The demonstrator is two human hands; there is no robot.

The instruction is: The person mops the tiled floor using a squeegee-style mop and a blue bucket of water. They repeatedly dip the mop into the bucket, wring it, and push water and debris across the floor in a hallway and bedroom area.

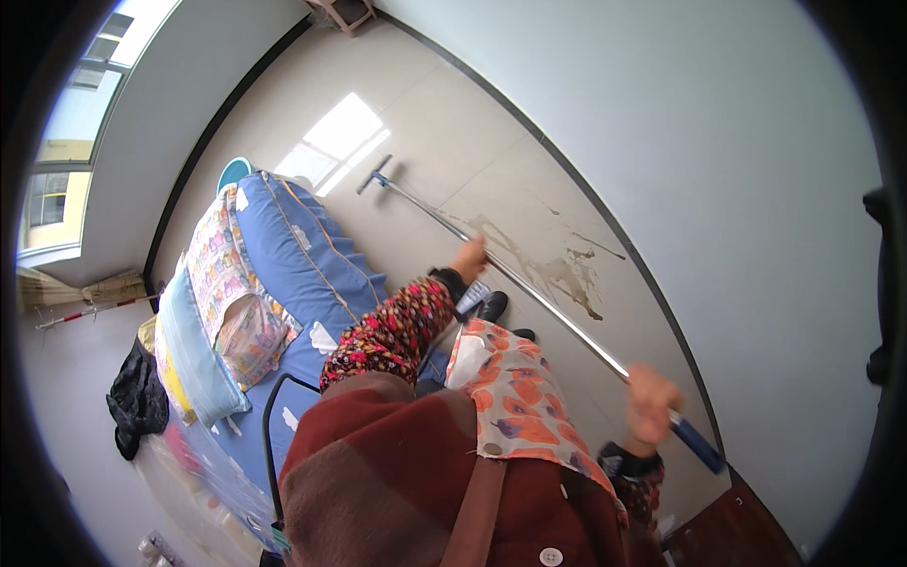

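Note:
My left hand is wrapped around the middle of a silver metal pole. Further back, my right hand, slightly blurred, grips the same pole just above its dark blue end grip. The pole belongs to a long-handled floor mop or squeegee; its narrow T-shaped blue head is at the far end, over the tiled floor left of the stain. Whether the head touches the tiles I cannot tell. Brownish wet dirt is smeared on the floor to the right of the pole.
A bed with blue cloud-print bedding and pillows stands on the left, a teal basin past its corner. A plain wall with dark skirting runs along the right. A pinkish stool stands at the far end.

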